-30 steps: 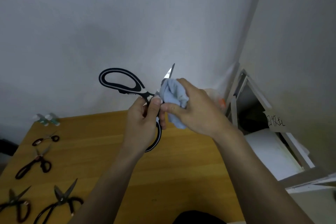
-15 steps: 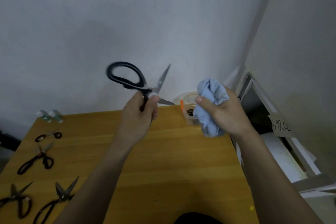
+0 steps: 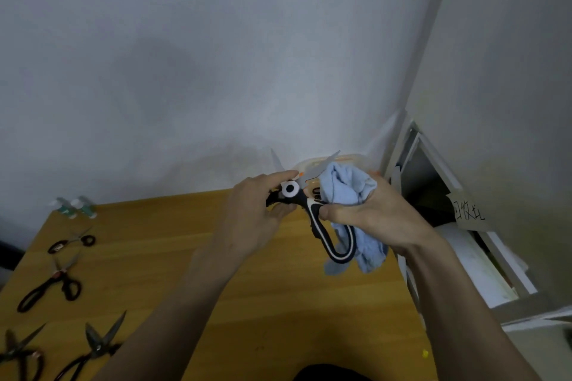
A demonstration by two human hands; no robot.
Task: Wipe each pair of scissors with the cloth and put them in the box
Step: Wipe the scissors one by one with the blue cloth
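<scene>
Since the earlier frame, our two hands are coming together again at centre frame, and the black-and-white-handled kitchen scissors [image 3: 309, 210] are now turned over, blades pointing up toward the wall and one handle loop hanging low. Our left hand [image 3: 257, 219] is gripping the scissors near the white round pivot, fingers curled around the handle on that side. Our right hand [image 3: 377, 216] is clutching the bunched light-blue cloth [image 3: 349, 189], fingers closed around it, thumb pressing against the white-edged handle. One blade is lying against the top of the cloth; the blades are spread apart and blurred, so we cannot tell more of them. Just behind the hands, at the far right corner of the wooden yellow-brown table [image 3: 247, 303], the clear plastic box with orange clips [image 3: 349, 159] is mostly hidden. Along the lower left of the frame, four pairs of dark-handled scissors are lying on the table: a small pair [image 3: 72, 241], a larger pair [image 3: 52, 284] below it, and two more [image 3: 18, 356] [image 3: 93, 349] at the bottom edge. Two small white bottles with green labels [image 3: 74, 207] are standing at the far left corner.
</scene>
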